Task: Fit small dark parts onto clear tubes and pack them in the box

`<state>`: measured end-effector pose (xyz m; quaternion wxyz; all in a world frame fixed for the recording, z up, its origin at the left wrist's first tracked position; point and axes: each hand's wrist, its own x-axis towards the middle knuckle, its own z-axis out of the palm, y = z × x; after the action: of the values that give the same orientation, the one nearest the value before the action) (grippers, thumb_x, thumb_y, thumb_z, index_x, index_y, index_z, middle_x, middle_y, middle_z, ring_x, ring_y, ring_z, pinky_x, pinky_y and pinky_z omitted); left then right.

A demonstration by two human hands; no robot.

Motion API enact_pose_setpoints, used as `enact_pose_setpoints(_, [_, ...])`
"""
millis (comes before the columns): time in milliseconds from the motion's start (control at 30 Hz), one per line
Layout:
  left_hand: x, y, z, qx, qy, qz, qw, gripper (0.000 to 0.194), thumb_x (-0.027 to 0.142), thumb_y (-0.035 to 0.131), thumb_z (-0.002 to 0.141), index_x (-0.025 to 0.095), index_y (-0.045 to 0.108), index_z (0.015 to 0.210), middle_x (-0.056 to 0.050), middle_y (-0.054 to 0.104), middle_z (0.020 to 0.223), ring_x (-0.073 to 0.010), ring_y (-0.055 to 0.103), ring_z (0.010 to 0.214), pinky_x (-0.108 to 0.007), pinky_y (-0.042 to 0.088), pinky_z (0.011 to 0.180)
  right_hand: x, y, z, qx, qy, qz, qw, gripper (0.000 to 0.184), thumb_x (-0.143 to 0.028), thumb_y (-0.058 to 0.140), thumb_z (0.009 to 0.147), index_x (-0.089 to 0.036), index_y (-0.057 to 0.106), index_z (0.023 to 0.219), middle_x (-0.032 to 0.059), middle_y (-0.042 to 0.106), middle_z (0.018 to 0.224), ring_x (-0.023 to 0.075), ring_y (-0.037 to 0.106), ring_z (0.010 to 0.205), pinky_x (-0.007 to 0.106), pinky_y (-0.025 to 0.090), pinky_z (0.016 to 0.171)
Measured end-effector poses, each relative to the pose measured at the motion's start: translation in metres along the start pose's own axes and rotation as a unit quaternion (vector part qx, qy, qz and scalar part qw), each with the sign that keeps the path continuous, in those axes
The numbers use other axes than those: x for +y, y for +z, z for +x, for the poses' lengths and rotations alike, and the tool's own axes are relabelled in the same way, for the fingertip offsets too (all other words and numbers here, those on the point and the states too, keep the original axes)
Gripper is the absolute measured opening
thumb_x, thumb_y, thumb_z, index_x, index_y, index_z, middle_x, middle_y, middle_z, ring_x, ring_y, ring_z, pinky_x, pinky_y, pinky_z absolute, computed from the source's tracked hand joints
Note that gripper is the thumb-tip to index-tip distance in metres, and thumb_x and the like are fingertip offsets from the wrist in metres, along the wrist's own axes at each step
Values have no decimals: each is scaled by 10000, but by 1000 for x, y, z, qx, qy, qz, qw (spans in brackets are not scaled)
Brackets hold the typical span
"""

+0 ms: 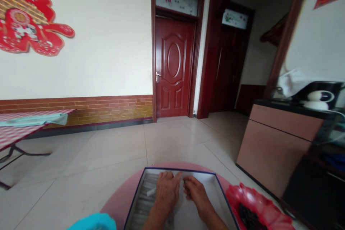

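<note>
A shallow open box with a dark blue rim and pale lining rests on a round pink table at the bottom of the head view. Rows of thin pale sticks fill its left part. My left hand lies palm down over those rows, fingers curled, with a white stick poking out at its left side. My right hand sits just to the right, fingers pinched together near the left hand's fingertips. What the pinch holds is too small to make out.
A red flower-shaped dish with dark contents stands right of the box. A turquoise object shows at the bottom left. A cabinet stands at the right, a checked-cloth table at the left, and a red door ahead across tiled floor.
</note>
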<state>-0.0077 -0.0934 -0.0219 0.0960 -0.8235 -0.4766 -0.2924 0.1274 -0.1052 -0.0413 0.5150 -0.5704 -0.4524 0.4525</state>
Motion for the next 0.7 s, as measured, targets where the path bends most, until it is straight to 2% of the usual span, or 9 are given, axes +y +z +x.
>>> enact_pose_setpoints(133, [0,-3,1,7,10,1,1000,289,193,409,852,292,582,1061,-21,566,742,-183,508,743,-317,330,698,-5,-1,1,24,-19,-66,997,244,-312,439,665,-195,615,786,-15,579,604,130,536,518,239,391,460])
enact_pose_setpoints(300, [1,-3,1,24,19,-21,999,268,191,401,856,274,586,1030,-22,563,740,-190,513,740,-322,335,691,-25,-12,-1,44,-103,-177,978,121,-197,493,576,-238,606,596,-7,629,617,172,569,664,295,418,697])
enact_pose_setpoints(367, [0,-1,1,27,19,-26,999,256,195,397,859,274,589,1009,-20,562,736,-191,515,737,-322,340,692,-36,-23,-4,46,-125,-208,969,125,-187,498,570,-244,608,592,4,649,642,186,576,683,303,406,720])
enact_pose_setpoints(467, [-1,3,-1,30,21,-40,999,244,189,400,856,270,587,991,-17,575,754,-191,521,743,-328,350,710,-49,-51,-15,60,-143,-248,956,113,-223,507,609,-251,613,633,18,658,640,202,587,647,313,407,670])
enact_pose_setpoints(600, [-1,10,-3,53,14,-71,996,269,172,402,844,230,545,1063,-27,607,814,-196,531,783,-348,357,760,-54,-110,-36,109,-150,-331,925,95,-298,505,667,-278,599,669,15,667,638,215,612,624,309,412,622])
enact_pose_setpoints(700, [2,11,-3,60,-2,-97,994,214,164,398,836,204,564,965,-34,617,833,-195,531,788,-353,358,778,-48,-153,-51,134,-124,-389,903,137,-335,475,699,-294,602,669,33,685,674,229,635,650,318,413,635])
